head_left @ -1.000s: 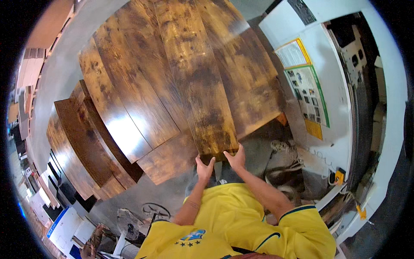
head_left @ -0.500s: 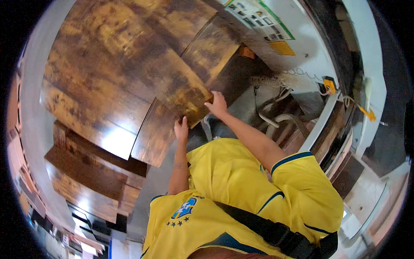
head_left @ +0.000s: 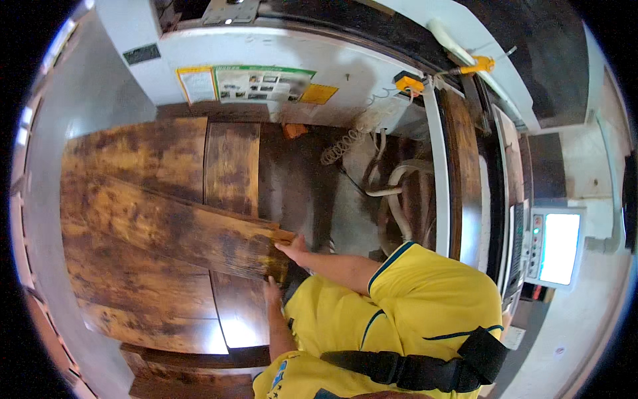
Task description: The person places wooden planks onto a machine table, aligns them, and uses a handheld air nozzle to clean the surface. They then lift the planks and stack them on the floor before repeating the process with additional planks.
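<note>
A long brown wood-grain board (head_left: 199,223) lies slantwise over wider boards of the same mottled finish. Its near end is in both my hands, and the side of that end looks layered, so I cannot tell whether it is one board or several stacked. My right hand (head_left: 293,249) grips the end's far corner, thumb on top. My left hand (head_left: 272,288) is closed on the near corner, its fingers partly hidden below the edge. Under and around it are a wide wood-grain panel (head_left: 139,282) and a shorter board (head_left: 231,156).
A white machine side (head_left: 252,50) with posted sheets stands beyond the boards. A coiled hose (head_left: 343,147) and pale pipes (head_left: 397,193) hang near my right arm. A white metal post (head_left: 438,173) and a lit screen (head_left: 559,247) are at right.
My view has swung round, so the boards appear turned and the screen at right has come into sight. Both hands keep their grip on the board's end.
</note>
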Motion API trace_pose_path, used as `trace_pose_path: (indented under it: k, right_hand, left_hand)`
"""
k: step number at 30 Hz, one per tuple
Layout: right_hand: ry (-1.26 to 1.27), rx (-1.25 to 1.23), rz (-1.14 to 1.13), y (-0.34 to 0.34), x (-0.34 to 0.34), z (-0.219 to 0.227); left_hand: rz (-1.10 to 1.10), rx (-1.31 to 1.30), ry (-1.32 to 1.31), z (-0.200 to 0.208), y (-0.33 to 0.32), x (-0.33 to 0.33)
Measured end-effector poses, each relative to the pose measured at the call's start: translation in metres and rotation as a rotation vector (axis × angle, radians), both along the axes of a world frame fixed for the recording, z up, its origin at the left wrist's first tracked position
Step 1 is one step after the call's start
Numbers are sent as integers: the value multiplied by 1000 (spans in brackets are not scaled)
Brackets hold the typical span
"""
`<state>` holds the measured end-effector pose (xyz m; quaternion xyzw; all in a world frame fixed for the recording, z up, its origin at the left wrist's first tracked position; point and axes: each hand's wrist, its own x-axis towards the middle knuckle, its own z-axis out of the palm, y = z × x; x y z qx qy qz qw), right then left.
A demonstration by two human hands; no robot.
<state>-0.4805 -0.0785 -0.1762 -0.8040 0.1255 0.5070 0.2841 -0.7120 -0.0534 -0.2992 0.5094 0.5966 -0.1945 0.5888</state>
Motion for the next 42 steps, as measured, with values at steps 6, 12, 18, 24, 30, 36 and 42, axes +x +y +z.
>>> trace_pose_path:
  k: [6, 12, 18, 24, 30, 36, 42]
  right_hand:
    - [190, 27, -263, -43, -8, 6]
    - [-509, 381, -352, -55, 15, 47]
    - [-704, 309, -284, -91, 52, 150]
    - [-792, 278, -279, -190, 68, 189]
    - [-883, 147, -236, -308, 90, 202]
    - [-1013, 74, -267, -433, 80, 277]
    - [-914, 22, -542, -528, 21, 358]
  left_hand:
    - [43, -272, 136, 31, -3, 26]
    - [859, -264, -822, 115, 75, 37]
    - [1032, 114, -950, 175, 189, 66]
    - [577, 117, -621, 185, 144, 80]
    - [578, -151, -719, 161, 61, 84]
    - [342, -175, -694, 200, -57, 121]
    - [124, -332, -641, 238, -113, 149]
